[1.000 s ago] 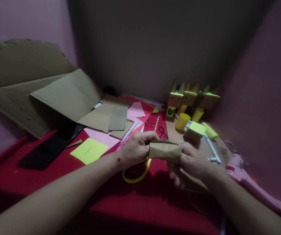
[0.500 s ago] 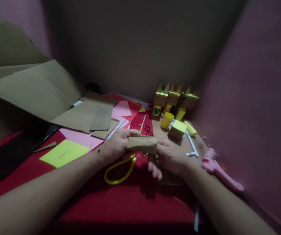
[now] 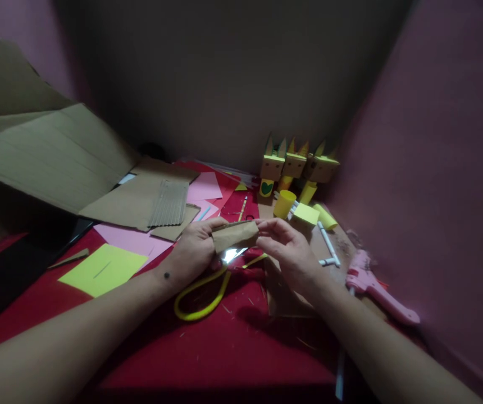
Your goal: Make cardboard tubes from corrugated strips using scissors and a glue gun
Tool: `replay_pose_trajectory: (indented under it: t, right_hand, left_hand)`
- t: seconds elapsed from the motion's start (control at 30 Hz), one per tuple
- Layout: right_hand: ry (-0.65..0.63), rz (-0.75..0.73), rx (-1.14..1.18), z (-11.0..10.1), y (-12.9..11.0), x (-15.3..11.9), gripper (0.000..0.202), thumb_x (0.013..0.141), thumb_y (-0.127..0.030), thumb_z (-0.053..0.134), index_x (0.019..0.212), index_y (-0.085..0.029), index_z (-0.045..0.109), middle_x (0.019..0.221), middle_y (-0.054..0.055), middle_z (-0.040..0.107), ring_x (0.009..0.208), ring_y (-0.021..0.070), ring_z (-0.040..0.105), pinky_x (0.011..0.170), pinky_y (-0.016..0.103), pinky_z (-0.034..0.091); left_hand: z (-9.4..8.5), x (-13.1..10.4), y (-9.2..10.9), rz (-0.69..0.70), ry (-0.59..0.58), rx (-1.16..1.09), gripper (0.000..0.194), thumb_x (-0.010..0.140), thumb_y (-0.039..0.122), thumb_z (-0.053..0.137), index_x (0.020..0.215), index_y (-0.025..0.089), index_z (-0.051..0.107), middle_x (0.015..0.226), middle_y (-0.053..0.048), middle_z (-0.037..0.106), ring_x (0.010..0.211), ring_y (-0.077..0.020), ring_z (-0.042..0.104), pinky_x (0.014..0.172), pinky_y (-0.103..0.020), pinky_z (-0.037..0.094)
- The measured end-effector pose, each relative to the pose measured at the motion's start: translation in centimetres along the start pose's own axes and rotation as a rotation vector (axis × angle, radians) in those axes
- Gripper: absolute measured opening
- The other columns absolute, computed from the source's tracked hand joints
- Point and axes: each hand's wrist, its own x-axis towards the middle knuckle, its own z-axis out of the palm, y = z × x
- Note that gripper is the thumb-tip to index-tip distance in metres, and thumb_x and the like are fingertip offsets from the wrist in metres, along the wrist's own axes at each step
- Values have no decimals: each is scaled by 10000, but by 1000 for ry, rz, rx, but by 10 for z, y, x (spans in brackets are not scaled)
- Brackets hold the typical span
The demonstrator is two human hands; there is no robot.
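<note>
Between my hands is a small folded piece of brown cardboard (image 3: 235,235), raised above the red-covered table and slightly tilted. My left hand (image 3: 199,244) grips its left end, with the thumb along the top edge. At the right end, my right hand (image 3: 286,247) pinches the corner between thumb and fingers. Just below the cardboard lies a yellow loop handle (image 3: 201,314) beside a shiny metal blade (image 3: 233,256); they look like scissors, partly covered by the cardboard and my left hand.
Left are a yellow paper sheet (image 3: 103,270), corrugated cardboard (image 3: 168,203) and a large open carton (image 3: 48,151). At right stand small cardboard figures (image 3: 273,167), a yellow-topped box (image 3: 306,214), a yellow cylinder (image 3: 284,204) and a pink glue gun (image 3: 376,289).
The cardboard piece has tilted, its right end rising, and shifted slightly left. My right hand's lower fingers, which hung below it, have curled out of sight. The shiny blade now shows underneath.
</note>
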Motion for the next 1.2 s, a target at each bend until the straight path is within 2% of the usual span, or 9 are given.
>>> replay_pose_trajectory:
  t: [0.1,0.2,0.33,0.53,0.73,0.83,0.97,1.1,1.2]
  right_hand:
    - [-17,13,-52,2,1,-1,272,621,-232,817,843,-199,663,1119,58,621,941,188,625,805,340,545]
    - [-55,33,-20,5,3,-2,253,614,-223,815,833,-196,693,1078,74,639,1006,219,608,820,360,544]
    - [-28,43,29,7,4,-4,153,633,-199,800,749,-181,701,1051,79,644,1001,228,614,792,357,554]
    - [-11,-11,79,10,4,-8,106,632,-182,809,688,-190,719,1270,54,558,1027,220,601,822,356,549]
    - [-14,22,146,10,7,-6,179,617,-180,809,773,-205,723,1140,41,626,859,172,633,812,349,536]
    - [-50,133,240,13,9,-6,327,581,-186,820,888,-215,709,931,22,683,777,171,643,810,356,528]
    - [-57,181,278,20,9,-8,342,536,-187,829,848,-198,687,779,8,692,761,188,647,837,367,506]
    - [27,192,316,24,8,-10,433,507,-170,843,907,-207,682,741,-8,687,711,182,640,783,344,506]
    - [36,211,344,24,7,-10,464,486,-158,847,920,-211,693,733,-11,690,692,180,634,745,326,503]
  left_hand:
    - [2,-6,2,92,42,130,299,774,325,673,1033,178,696,650,15,619,458,-83,474,417,-201,384]
    - [4,-10,3,169,1,223,287,791,330,664,1036,185,700,776,-14,684,572,-103,539,488,-195,424]
    - [5,-11,-1,195,-74,202,251,825,380,637,983,195,697,772,7,686,580,-97,552,484,-178,416]
    - [6,-14,-4,307,-67,306,241,843,380,627,975,189,690,753,6,678,642,-120,594,545,-189,453]
    - [8,-17,-3,331,-52,356,218,872,338,597,997,182,684,785,-1,700,638,-114,605,575,-194,467]
    - [6,-15,-7,397,-17,493,260,873,327,592,1080,187,665,871,-21,725,710,-139,644,646,-220,487]
    - [4,-14,-12,528,3,707,349,892,294,542,1212,163,593,1041,-76,723,853,-195,683,748,-269,498]
    - [6,-18,-12,625,-10,752,393,918,329,509,1261,138,536,1076,-101,716,825,-198,703,717,-267,509]
    - [8,-19,-11,675,2,762,378,933,330,493,1250,126,525,962,-87,734,728,-166,700,648,-237,501]
